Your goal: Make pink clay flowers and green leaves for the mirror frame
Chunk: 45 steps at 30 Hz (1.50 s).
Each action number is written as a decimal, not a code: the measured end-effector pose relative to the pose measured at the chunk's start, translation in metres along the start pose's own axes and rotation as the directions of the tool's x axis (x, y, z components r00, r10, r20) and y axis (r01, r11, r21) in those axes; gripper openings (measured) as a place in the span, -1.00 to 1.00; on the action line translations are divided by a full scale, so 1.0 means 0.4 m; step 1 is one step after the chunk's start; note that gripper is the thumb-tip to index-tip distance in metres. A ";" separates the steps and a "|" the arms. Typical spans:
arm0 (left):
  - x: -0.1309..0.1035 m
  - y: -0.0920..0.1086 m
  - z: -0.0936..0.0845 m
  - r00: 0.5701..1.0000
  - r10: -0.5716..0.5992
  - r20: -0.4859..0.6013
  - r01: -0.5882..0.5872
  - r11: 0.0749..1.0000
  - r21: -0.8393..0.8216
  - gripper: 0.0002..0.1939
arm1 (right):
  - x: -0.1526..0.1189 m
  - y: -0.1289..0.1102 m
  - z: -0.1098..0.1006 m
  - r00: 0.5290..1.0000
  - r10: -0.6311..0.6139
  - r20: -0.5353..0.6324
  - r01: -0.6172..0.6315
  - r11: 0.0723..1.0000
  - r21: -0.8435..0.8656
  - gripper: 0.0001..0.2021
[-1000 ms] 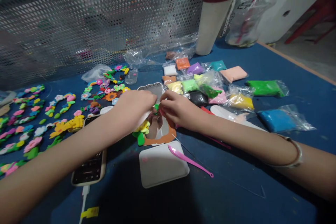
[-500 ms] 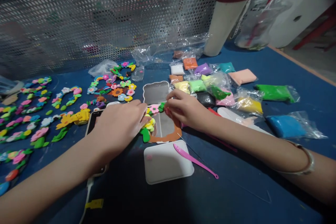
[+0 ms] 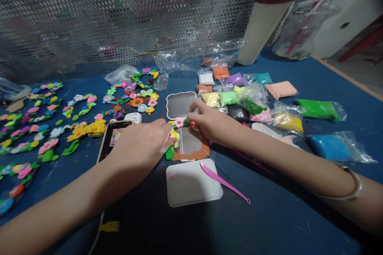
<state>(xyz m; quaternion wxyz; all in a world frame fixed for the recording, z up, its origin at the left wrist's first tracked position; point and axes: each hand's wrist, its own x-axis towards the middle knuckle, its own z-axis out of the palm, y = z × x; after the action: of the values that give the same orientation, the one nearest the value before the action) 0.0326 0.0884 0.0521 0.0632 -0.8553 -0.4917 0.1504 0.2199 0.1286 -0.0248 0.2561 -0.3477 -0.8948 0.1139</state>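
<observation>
A small folding mirror [image 3: 191, 140] lies between my hands with its lid raised behind. Brown clay [image 3: 191, 156] runs along its front and right rim; a pink clay flower [image 3: 179, 122] and green bits sit along its back edge. My left hand [image 3: 146, 139] is closed at the mirror's left side, fingers pressed together over yellow clay flowers. My right hand [image 3: 208, 121] pinches at the back right corner, with a small pink clay piece at its fingertips, mostly hidden. In front are a white board [image 3: 191, 191] and a pink modelling tool [image 3: 224, 183] resting partly on it.
Packets of coloured clay, such as a blue packet [image 3: 329, 146], lie to the right. A tumbler [image 3: 259, 28] stands behind them. Several flowered clay pieces spread leftward, near a phone [image 3: 107, 137] with a cable. A perforated metal panel [image 3: 119, 20] closes the back.
The whole view has shifted slightly, so things appear a little further right. Both hands stay at the mirror; more of the phone shows beside my left hand.
</observation>
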 end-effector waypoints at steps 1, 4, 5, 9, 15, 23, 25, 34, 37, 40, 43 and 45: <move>-0.001 0.000 0.000 1.000 -0.002 -0.007 0.002 1.000 0.000 -0.74 | 0.000 0.000 -0.003 1.000 0.016 -0.023 -0.015 1.000 0.007 -0.88; -0.002 -0.001 0.000 0.999 -0.008 -0.038 0.008 1.000 -0.003 -0.75 | -0.001 0.001 -0.021 0.991 0.073 -0.114 -0.070 0.997 0.029 -0.79; -0.002 -0.002 0.000 0.999 -0.011 -0.047 0.011 1.000 -0.004 -0.76 | -0.002 0.002 -0.028 0.985 0.093 -0.145 -0.089 0.995 0.037 -0.77; -0.005 -0.010 0.003 0.997 -0.029 -0.074 0.027 0.999 -0.023 -0.75 | -0.004 0.009 -0.041 0.980 0.115 -0.161 -0.109 0.993 0.046 -0.76; -0.012 -0.021 0.021 0.990 -0.055 -0.127 0.051 0.998 -0.032 -0.75 | -0.003 0.009 -0.022 0.999 0.051 -0.019 -0.050 0.999 0.009 -0.83; -0.015 -0.014 0.018 0.994 -0.047 -0.098 0.042 0.998 -0.055 -0.74 | 0.005 0.001 -0.016 0.998 0.040 0.039 -0.037 0.997 -0.061 -0.82; -0.016 -0.015 0.017 0.995 -0.049 -0.084 0.045 0.998 -0.054 -0.74 | 0.006 0.001 -0.017 0.998 0.031 0.053 -0.026 0.996 -0.082 -0.83; -0.017 -0.018 0.024 0.996 -0.047 -0.072 0.040 0.994 -0.097 -0.73 | 0.017 0.003 -0.028 0.988 -0.089 0.128 0.109 0.981 -0.160 -0.89; -0.022 -0.018 0.022 0.996 -0.046 -0.077 0.039 0.995 -0.087 -0.73 | 0.023 0.001 -0.052 1.000 -0.019 0.004 0.019 0.997 -0.073 -0.83; -0.032 -0.021 0.017 0.995 -0.035 -0.093 0.027 0.996 -0.090 -0.74 | 0.027 0.001 -0.085 0.974 0.146 -0.171 -0.136 0.988 0.069 -0.72; -0.046 -0.025 0.012 0.993 -0.035 -0.113 0.020 0.992 -0.126 -0.72 | 0.017 0.005 -0.107 0.960 0.225 -0.164 -0.216 0.974 0.069 -0.79; -0.057 -0.028 0.011 0.992 -0.047 -0.121 0.029 0.989 -0.146 -0.70 | 0.001 0.006 -0.109 0.969 0.237 -0.073 -0.237 0.971 0.006 -0.84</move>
<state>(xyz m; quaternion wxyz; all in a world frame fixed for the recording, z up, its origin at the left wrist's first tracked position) 0.0114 0.0742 0.0552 0.0343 -0.8558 -0.5127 0.0598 0.2443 0.1316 0.0112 0.2727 -0.4564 -0.8370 0.1298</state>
